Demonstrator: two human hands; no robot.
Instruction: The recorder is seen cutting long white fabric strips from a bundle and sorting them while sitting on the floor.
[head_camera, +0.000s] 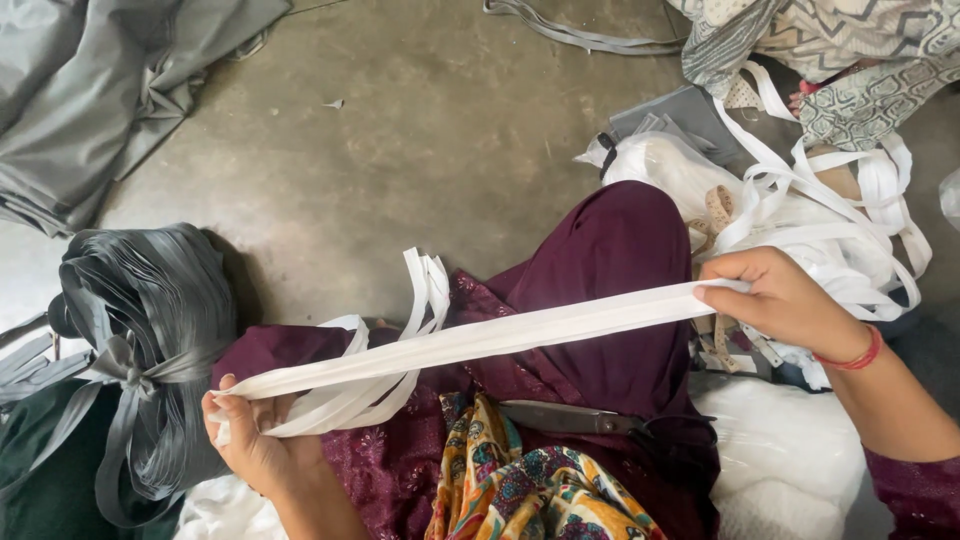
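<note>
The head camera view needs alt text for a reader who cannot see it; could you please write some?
A seated person stretches a flat white fabric strip taut between the left hand, which grips a bunch of folded strips, and the right hand. A tied bundle of grey strips lies at the left, a loose white strip pile at the right, on a concrete floor.

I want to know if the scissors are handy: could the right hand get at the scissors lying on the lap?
Probably yes. The scissors lie uncovered on the maroon cloth, just below the right hand, with nothing between them. But that hand is pinching the white strip, so it would have to let go first.
</note>
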